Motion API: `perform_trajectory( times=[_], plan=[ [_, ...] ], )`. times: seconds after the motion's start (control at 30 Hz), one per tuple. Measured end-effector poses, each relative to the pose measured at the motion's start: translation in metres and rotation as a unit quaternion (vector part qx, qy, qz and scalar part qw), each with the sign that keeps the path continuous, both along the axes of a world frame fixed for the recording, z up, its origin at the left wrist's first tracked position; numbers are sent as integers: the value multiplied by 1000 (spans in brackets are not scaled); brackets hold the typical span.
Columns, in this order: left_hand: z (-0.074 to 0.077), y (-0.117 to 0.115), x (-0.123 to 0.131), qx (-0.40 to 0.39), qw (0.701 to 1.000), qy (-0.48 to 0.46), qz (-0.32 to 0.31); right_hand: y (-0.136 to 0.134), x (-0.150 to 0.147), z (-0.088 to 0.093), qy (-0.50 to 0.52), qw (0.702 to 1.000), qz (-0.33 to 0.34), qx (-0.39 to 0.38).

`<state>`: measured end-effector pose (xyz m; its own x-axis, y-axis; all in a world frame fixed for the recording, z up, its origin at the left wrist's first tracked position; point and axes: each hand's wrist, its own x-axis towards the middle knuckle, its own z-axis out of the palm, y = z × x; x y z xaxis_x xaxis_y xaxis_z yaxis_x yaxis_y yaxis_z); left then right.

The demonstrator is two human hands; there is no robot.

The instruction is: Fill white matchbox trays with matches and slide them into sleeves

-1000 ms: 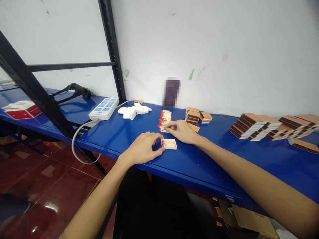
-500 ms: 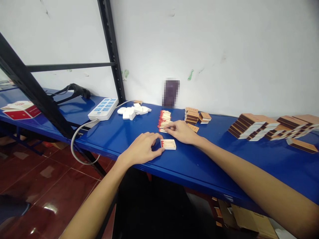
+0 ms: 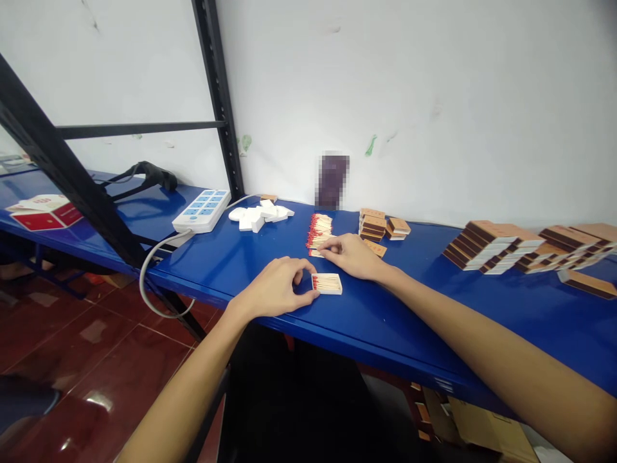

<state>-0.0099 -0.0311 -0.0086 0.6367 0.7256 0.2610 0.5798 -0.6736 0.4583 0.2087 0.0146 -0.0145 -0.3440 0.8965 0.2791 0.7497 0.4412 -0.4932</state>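
A small white matchbox tray with red-tipped matches in it lies on the blue table. At its left end, my left hand has thumb and forefinger closed about the near and far corners. Just beyond the tray is a pile of loose matches, red heads towards the left. My right hand is at the near right side of this pile, thumb and forefinger pinched at the matches. Whether a match is between those fingertips is too small to make out. Behind the right hand, a matchbox sleeve lies partly covered.
Matchboxes are stacked near the wall, with larger stacks to the right. Several white trays lie beside a power strip on the left. A black shelf post rises there, and a cable hangs over the table's edge.
The tray has slid very slightly towards me, with my left fingers still at its left end. My right hand stays at the match pile, and the view has shifted a little.
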Motion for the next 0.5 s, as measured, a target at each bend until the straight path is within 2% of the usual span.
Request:
perform_trajectory(
  times=[0.5],
  plan=[
    [0, 0, 0, 3, 1000, 0, -3, -2, -1, 2, 5, 1000, -4, -4]
  ],
)
